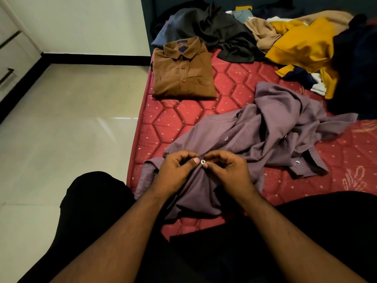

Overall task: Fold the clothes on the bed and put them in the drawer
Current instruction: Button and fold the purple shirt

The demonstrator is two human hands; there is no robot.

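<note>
Purple shirt (255, 135) near mattress (183, 111) edge, both hands pinching its button (202, 161).

One camera sat on the person's head. It looked forward and down, close over the bed (234, 82), with floor (71, 129) on the left.

At three o'clock a dark garment (359, 64) runs off the edge; the drawer front (8, 64) at nine o'clock is cropped.

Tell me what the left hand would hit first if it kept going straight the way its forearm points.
Likely more of the purple shirt, which the left hand already pinches at a button. The right hand sits just beside that line; depth is unclear.
</note>
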